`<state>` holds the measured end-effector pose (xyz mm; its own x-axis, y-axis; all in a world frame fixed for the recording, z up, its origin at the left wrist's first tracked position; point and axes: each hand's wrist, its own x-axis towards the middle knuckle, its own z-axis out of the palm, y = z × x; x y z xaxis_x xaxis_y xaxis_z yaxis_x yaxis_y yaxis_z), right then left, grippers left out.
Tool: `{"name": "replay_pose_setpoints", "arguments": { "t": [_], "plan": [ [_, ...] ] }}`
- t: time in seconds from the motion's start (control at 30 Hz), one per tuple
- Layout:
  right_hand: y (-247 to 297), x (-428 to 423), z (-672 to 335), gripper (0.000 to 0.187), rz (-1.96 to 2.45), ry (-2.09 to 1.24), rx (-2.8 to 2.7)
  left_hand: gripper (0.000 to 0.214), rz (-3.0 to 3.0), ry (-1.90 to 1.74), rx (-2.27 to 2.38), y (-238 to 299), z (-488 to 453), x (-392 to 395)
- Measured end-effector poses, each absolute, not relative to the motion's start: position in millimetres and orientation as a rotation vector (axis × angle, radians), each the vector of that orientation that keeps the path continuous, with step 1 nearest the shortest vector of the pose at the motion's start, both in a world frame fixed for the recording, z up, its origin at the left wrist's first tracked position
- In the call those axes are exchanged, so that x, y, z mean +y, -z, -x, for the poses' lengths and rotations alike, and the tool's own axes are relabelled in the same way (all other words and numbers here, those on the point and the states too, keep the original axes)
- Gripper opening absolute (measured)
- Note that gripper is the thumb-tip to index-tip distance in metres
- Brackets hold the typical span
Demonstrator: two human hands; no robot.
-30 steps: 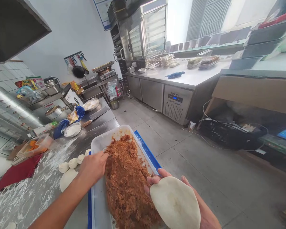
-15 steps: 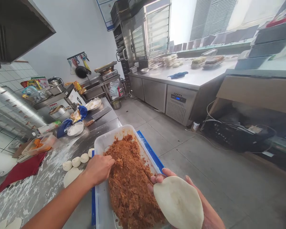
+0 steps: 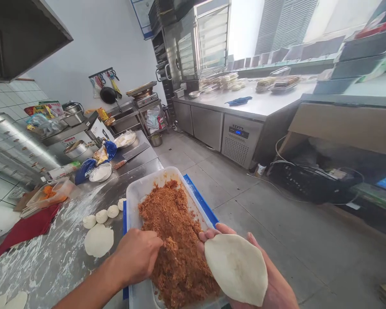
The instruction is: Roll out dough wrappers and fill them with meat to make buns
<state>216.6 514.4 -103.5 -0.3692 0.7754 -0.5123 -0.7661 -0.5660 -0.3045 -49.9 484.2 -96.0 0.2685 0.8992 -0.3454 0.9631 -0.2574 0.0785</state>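
Observation:
A flat oval dough wrapper (image 3: pixel 236 268) lies across the upturned palm of my right hand (image 3: pixel 276 285). Its edges hang slightly past the palm, and the fingertips curl up at its far side. My left hand (image 3: pixel 138 255) is closed over the left part of a plastic tub (image 3: pixel 131 193) of reddish-brown minced filling (image 3: pixel 167 210). A paler lump of filling shows just beyond its fingers; what they grip is hidden. Left of the tub, a round dough wrapper (image 3: pixel 99 241) and several dough balls (image 3: pixel 101 216) rest on the floured table.
The steel table (image 3: pixel 61 240) runs along the left, holding a bowl of flour (image 3: pixel 100 172), a cleaver (image 3: pixel 133 152) and a red cloth (image 3: pixel 28 231). A blue tray or rack (image 3: pixel 201 199) sits under the tub. Across the tiled floor stands a refrigerated counter (image 3: pixel 209 126).
My left hand has moved down and toward the right over the filling, uncovering the round wrapper on the table. My right hand keeps the dough wrapper in nearly the same place.

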Motion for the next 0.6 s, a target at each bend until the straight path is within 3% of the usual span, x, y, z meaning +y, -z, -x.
{"name": "replay_pose_setpoints", "arguments": {
  "t": [0.13, 0.3, 0.47, 0.6],
  "plan": [
    [97, 514, -211, 0.056, 0.813, -2.028, 0.044, 0.022, -2.104, 0.049, 1.672, 93, 42, 473],
    [80, 523, -206, 0.034, 0.871, -1.988, 0.14, 0.024, -1.842, -0.167, 1.645, 85, 35, 470],
    [76, 523, -205, 0.028, 0.919, -1.997, 0.11, 0.022, -1.71, -0.326, 1.82, 65, 35, 459],
    [86, 509, -188, 0.043, 0.783, -2.08, 0.068, 0.032, -2.061, -0.654, 1.852, 64, 22, 440]
  ]
}}
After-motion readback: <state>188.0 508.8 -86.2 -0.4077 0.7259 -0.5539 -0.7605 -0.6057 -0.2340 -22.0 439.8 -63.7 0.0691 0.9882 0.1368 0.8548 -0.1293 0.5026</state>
